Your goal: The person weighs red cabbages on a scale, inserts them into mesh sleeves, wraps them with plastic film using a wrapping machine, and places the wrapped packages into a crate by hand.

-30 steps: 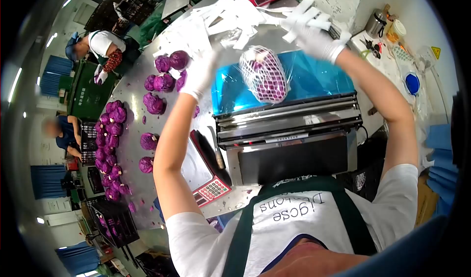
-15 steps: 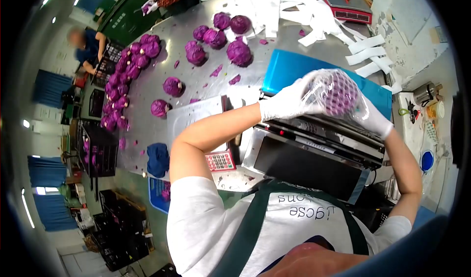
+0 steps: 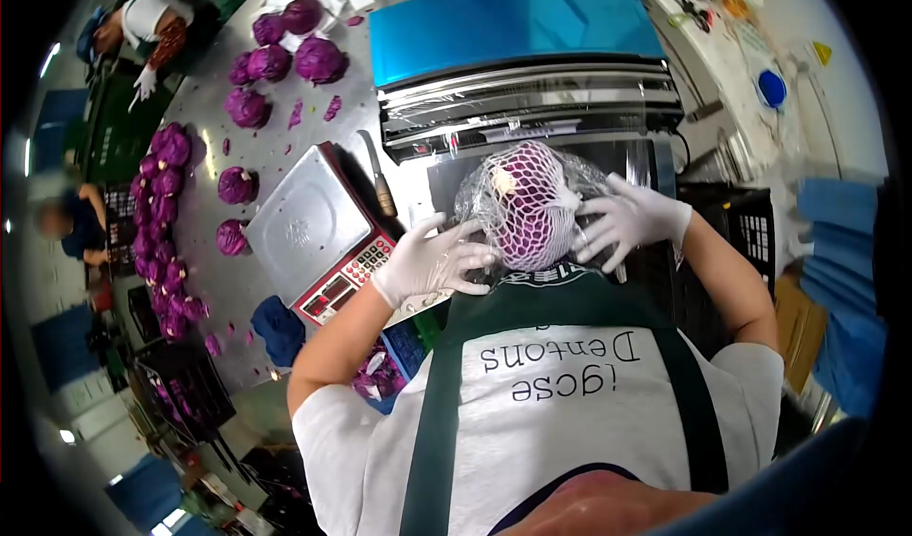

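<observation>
While the L hand [image 3: 432,263] rests at the left side w/ fingers spread, bent a bit, not clenched, the R hand [image 3: 632,221] flanks the right side likewise, fingertips on the film; so the net-sleeved red cabbage bundle [image 3: 537,208] looks steadied betw. the 2, not squeezed. Can't tell if L fingers pinch any film. Bundle (prob. 2 heads) is at the near edge of the wrapping machine's [image 3: 532,90] black plate [image 3: 443,183], close to the apron [image 3: 608,308]; how much wt the plate takes, can't tell. Clear film [image 3: 470,194] bunches loosely round it. Hands prob. sit either side b/c a round load rolls; net likely keeps the heads tight as 1 unit.

Scale [image 3: 309,218] stands by the steel table's [image 3: 275,161] near edge, prob. for reach. Knife [image 3: 382,189] lies betw. scale & machine, handle toward the person, likely for easy access. 2 loose cabbages [image 3: 237,185] sit off the scale's left edge; a heap [image 3: 157,223] lines the table's left edge.

Text: shirt [image 3: 570,422] reads "igcse" & "Dentons", upside down to camera; apron lettering partly hidden, unreadable. Scale key labels & yellow triangle sign [image 3: 821,54]: too small.
</observation>
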`<state>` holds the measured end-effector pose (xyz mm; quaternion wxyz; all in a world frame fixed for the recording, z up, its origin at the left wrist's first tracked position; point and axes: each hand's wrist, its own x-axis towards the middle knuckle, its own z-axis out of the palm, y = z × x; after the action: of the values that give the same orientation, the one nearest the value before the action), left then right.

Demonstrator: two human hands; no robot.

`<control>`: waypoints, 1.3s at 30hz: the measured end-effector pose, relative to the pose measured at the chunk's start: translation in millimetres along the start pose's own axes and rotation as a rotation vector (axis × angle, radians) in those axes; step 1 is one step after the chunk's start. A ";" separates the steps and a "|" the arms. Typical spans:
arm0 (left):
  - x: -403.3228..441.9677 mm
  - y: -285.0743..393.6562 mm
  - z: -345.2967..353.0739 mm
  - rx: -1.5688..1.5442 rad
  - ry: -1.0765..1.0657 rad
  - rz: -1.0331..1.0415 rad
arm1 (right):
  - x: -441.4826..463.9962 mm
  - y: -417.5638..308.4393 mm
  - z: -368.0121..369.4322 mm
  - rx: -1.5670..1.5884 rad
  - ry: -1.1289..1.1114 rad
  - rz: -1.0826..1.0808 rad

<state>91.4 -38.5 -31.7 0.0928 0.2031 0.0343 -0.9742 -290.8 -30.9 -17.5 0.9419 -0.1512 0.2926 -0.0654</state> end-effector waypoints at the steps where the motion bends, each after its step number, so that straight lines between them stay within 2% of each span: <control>1: -9.4 -8.6 10.2 0.055 0.056 0.085 | -8.1 10.2 -2.7 -0.018 0.003 -0.114; 2: -15.0 -14.1 4.4 0.147 -0.033 0.127 | -12.7 17.7 0.5 -0.150 0.054 -0.242; 3: -17.5 -20.2 2.2 0.427 0.173 0.165 | -19.5 21.8 4.6 -0.359 0.233 -0.341; 5: -18.7 -34.3 9.4 0.703 0.339 0.288 | -26.6 37.5 30.5 -1.080 0.758 -0.410; 6: -18.1 -38.1 13.8 0.756 0.510 0.370 | -15.4 58.0 24.7 -1.027 0.905 -0.666; 7: -12.4 -41.3 11.4 0.882 0.645 0.527 | -10.1 68.0 24.9 -0.982 0.913 -0.813; 9: -12.1 -39.4 11.6 0.755 0.665 0.754 | -1.4 79.1 25.6 -0.781 1.044 -1.009; 10: -11.6 -39.6 19.8 0.796 0.708 0.865 | -0.9 79.1 28.8 -0.553 1.019 -1.085; 11: -11.1 -38.2 27.6 0.822 0.768 0.926 | -5.7 71.6 43.5 -0.416 1.113 -1.032; 13: -23.1 -25.0 9.8 0.596 0.625 0.968 | -18.9 71.7 45.5 -0.214 1.107 -1.032; 14: -33.3 -22.4 21.2 0.376 0.629 0.895 | -25.5 74.2 43.8 -0.042 1.086 -1.005; 15: -44.8 -19.7 11.6 0.205 0.395 0.842 | -30.2 83.5 33.3 -0.267 1.109 -1.038; 17: -51.6 -25.7 13.3 0.039 0.531 0.795 | -38.4 96.7 24.4 0.128 0.948 -0.899; 18: -51.5 -31.5 -6.5 0.026 0.527 0.749 | -33.1 105.0 19.7 0.152 1.017 -0.811; 19: -46.2 -39.5 -28.4 -0.063 0.636 0.685 | -23.3 119.1 5.3 0.125 1.079 -0.721; 21: -25.6 -59.5 -84.4 -0.117 0.785 0.540 | 2.6 151.3 -17.5 0.338 0.968 -0.588; 24: 12.4 -82.9 -100.5 0.004 0.670 0.284 | 37.6 188.3 -37.6 0.333 0.854 -0.499; 25: 27.9 -85.7 -116.9 0.229 0.616 0.188 | 50.8 198.6 -51.0 0.323 0.856 -0.461; 26: 43.2 -77.4 -176.8 0.295 0.288 0.044 | 61.5 213.1 -74.7 0.300 0.707 -0.462; 27: 74.2 -88.0 -117.0 0.626 0.632 0.150 | 67.5 211.9 -73.2 0.263 0.763 -0.444; 28: 99.2 -89.1 -95.6 0.639 0.616 0.188 | 77.5 205.8 -64.5 0.226 0.820 -0.426; 30: 128.2 -83.4 -80.4 0.383 0.348 0.219 | 84.8 189.0 -45.2 0.129 0.894 -0.419; 33: 144.5 -74.2 -46.2 0.010 -0.116 0.161 | 83.5 185.8 -37.2 -0.093 1.184 -0.547; 34: 145.2 -71.0 -33.8 0.014 -0.223 0.125 | 69.0 167.5 -12.7 0.020 1.191 -0.584; 35: 146.4 -68.0 -23.7 0.007 -0.325 0.084 | 49.5 160.6 -5.7 -0.328 1.197 -0.730; 36: 142.7 -63.6 -11.3 0.035 -0.414 0.050 | 35.3 149.6 4.4 -0.473 1.243 -0.874; 37: 139.3 -56.2 1.4 0.103 -0.482 0.020 | 18.6 126.8 32.8 -0.182 1.248 -0.864; 39: 125.1 -40.6 27.4 0.329 -0.564 -0.007 | -15.1 93.0 89.4 -0.417 1.134 -1.128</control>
<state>-39.7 -22.4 -55.8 0.0613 -0.0627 -0.1501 -0.9848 -248.9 82.3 30.5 0.4299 -0.3910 0.6097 -0.5390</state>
